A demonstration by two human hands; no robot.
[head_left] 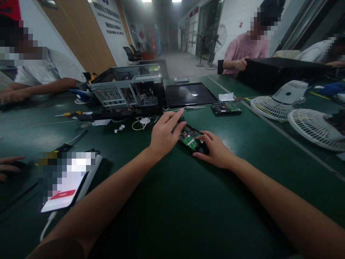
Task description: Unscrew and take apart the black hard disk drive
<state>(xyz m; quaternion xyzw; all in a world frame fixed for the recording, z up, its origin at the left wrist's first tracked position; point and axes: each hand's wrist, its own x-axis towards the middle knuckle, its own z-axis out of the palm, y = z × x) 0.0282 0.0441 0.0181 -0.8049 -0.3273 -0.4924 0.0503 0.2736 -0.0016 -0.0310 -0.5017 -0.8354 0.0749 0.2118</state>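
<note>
A hard drive [190, 141] with a green circuit board facing up lies on the green table in front of me. My left hand [166, 133] is at its far left end, fingers extended and apart, with the thumb over the drive's edge. Around the near right end is my right hand [212, 148], its thumb at the near side and its fingertips on the board, gripping the drive. A second drive [226, 108] rests farther back to the right.
An open computer case [126, 94] stands back left, beside a dark panel [191, 94]. White fans [285, 99] are at right. A lit phone [64, 190], a screwdriver [77, 138] and another person's hand [9, 167] are at left. People sit across the table.
</note>
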